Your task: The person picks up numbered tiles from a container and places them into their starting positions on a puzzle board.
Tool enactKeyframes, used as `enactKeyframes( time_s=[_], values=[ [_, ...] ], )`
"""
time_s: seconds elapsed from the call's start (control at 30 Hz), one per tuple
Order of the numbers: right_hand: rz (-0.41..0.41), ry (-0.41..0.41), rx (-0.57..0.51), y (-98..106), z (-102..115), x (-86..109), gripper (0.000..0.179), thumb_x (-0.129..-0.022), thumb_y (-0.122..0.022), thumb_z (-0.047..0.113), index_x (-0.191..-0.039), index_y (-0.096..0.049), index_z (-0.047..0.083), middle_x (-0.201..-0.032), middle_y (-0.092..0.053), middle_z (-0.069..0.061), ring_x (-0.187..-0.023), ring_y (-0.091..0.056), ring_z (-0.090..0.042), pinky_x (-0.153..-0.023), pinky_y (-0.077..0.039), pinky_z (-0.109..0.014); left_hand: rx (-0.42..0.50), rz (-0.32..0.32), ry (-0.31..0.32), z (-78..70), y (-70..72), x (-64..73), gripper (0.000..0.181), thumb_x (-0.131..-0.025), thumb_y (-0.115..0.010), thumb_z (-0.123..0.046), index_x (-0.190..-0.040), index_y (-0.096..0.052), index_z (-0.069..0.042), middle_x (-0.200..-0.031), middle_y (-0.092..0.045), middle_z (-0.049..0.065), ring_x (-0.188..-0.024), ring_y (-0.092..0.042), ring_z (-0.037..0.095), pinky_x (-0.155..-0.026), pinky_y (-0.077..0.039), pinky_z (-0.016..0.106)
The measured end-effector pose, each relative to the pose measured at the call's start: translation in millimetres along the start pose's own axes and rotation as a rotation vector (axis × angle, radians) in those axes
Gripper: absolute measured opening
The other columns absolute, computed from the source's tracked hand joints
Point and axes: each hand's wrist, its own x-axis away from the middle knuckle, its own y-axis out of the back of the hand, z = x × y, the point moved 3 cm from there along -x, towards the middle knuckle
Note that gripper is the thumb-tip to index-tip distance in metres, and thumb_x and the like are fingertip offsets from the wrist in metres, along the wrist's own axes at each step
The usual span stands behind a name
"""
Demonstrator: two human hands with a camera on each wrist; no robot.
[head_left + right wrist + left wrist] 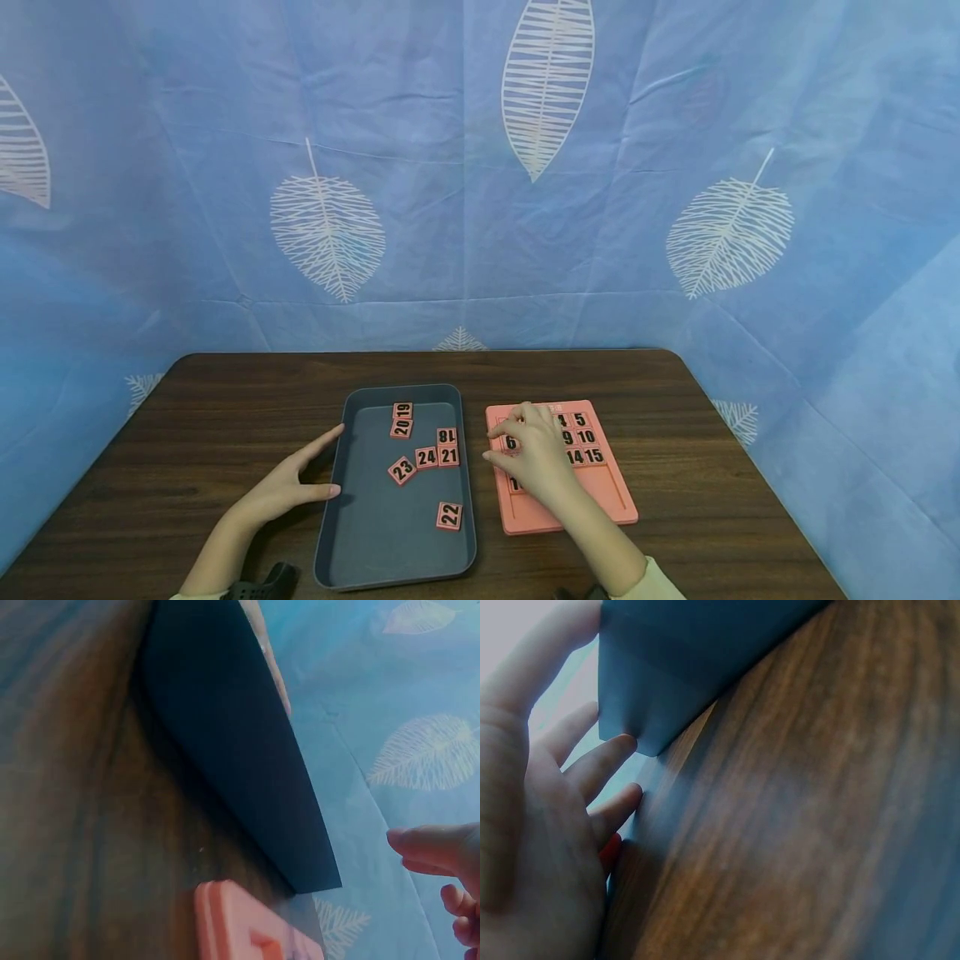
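Note:
My left hand [277,487] is beside a dark blue-grey tray [352,533], its thumb and fingers spread along the tray's left wall. In the left wrist view, fingertips [622,742] overlap the tray's outer wall. Numbered pink tiles lie scattered in the tray, among them 23 [402,471], 22 [449,516] and 20 [401,428]. My right hand [536,450] hovers over a pink number board [607,492], hiding some of its left columns. Its thumb and forefinger are bent with a gap between them, and no tile shows there. Rows of tiles, including 15 [593,456], fill the board's upper part.
The dark wooden table [712,500] carries the tray and, to its right, the board. A blue cloth [420,208] with white leaf prints hangs behind the table and at its sides. A black band [262,583] is on my left wrist.

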Motion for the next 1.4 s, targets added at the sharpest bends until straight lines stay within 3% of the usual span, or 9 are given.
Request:
enactKeyframes(
  time_s=[0.17,0.33,0.57,0.73,0.87,1.0,1.4],
  values=[
    [0.069,0.055,0.019,-12,6,-19.7,0.023,-0.071,-0.086,0.029,-0.091,-0.076,0.021,-0.093,-0.046,0.005,-0.083,-0.033,-0.018,-0.072,-0.028,-0.036,-0.013,-0.003,0.009,-0.7,0.2,0.9,0.084,-0.087,-0.072,-0.025,-0.154,-0.023,-0.019,-0.156,-0.016,0.02,-0.137,-0.012,0.052,-0.093,-0.019,0.077],
    [0.163,0.176,0.058,-24,9,-40.8,0.024,-0.073,-0.085,0.027,-0.094,-0.077,0.018,-0.088,-0.039,0.004,-0.082,-0.029,-0.019,-0.071,-0.023,-0.038,-0.007,0.005,0.011,0.1,-0.3,0.5,0.084,-0.087,-0.072,-0.025,-0.154,-0.022,-0.018,-0.156,-0.015,0.02,-0.137,-0.012,0.052,-0.093,-0.019,0.077],
    [0.346,0.342,0.136,-44,5,-71.2,0.025,-0.077,-0.081,0.03,-0.1,-0.076,0.023,-0.092,-0.043,0.005,-0.084,-0.031,-0.017,-0.073,-0.025,-0.034,-0.002,-0.007,-0.004,0.4,-1.1,-0.3,0.083,-0.086,-0.072,-0.025,-0.154,-0.023,-0.019,-0.156,-0.018,0.019,-0.137,-0.013,0.051,-0.094,-0.019,0.077],
    [0.488,0.414,0.189,-57,2,-85.6,0.025,-0.078,-0.079,0.034,-0.101,-0.075,0.028,-0.098,-0.049,0.006,-0.088,-0.035,-0.015,-0.074,-0.028,-0.031,0.0,-0.005,-0.007,0.7,-1.5,-0.5,0.083,-0.087,-0.072,-0.025,-0.154,-0.024,-0.019,-0.156,-0.017,0.019,-0.137,-0.013,0.051,-0.093,-0.018,0.077],
    [0.569,0.431,0.195,-65,4,-94.6,0.024,-0.077,-0.079,0.034,-0.1,-0.076,0.03,-0.104,-0.052,0.006,-0.091,-0.038,-0.014,-0.076,-0.031,-0.029,0.007,-0.006,-0.005,1.3,-1.4,-0.2,0.082,-0.087,-0.072,-0.024,-0.154,-0.024,-0.02,-0.156,-0.017,0.019,-0.137,-0.012,0.051,-0.093,-0.018,0.077],
    [0.637,0.431,0.213,-73,6,-101.1,0.022,-0.077,-0.079,0.035,-0.098,-0.076,0.032,-0.1,-0.051,0.008,-0.088,-0.036,-0.013,-0.075,-0.03,-0.029,0.004,-0.006,0.003,2.0,-1.2,0.3,0.083,-0.087,-0.072,-0.025,-0.154,-0.024,-0.021,-0.156,-0.017,0.019,-0.137,-0.012,0.051,-0.093,-0.019,0.077],
    [0.821,0.35,0.294,-84,13,-107.7,0.02,-0.08,-0.08,0.026,-0.096,-0.076,0.038,-0.104,-0.052,0.009,-0.094,-0.038,-0.013,-0.082,-0.032,-0.03,-0.013,-0.007,0.031,0.1,-1.7,0.3,0.083,-0.086,-0.072,-0.028,-0.154,-0.024,-0.023,-0.155,-0.019,0.019,-0.137,-0.015,0.05,-0.094,-0.021,0.075]
  ],
)
